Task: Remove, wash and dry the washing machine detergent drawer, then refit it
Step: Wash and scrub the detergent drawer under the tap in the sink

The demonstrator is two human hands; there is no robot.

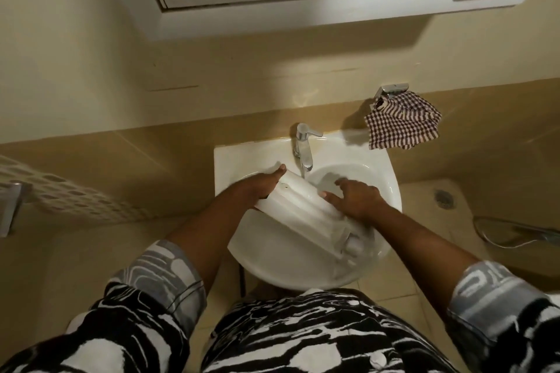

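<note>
Both hands hold white plastic detergent drawer [303, 209] over white ceramic sink basin [389, 188].

Drawer lies slantwise across the basin bowl, far end at the basin's back-left under the chrome mixer tap [304, 147], near end low at the basin's front-right, blurred there. Left hand [263, 188] grips the drawer's far end, fingers running along its edge. Right hand [357, 200] clamps the drawer's right edge mid-basin, fingers curled over, thumb on top. Whether water is running: cannot tell. Brown-and-white checked cloth [403, 126] hangs on a wall holder just behind-right of the basin. White perforated plastic basket [60, 194] well left of the basin.
</note>
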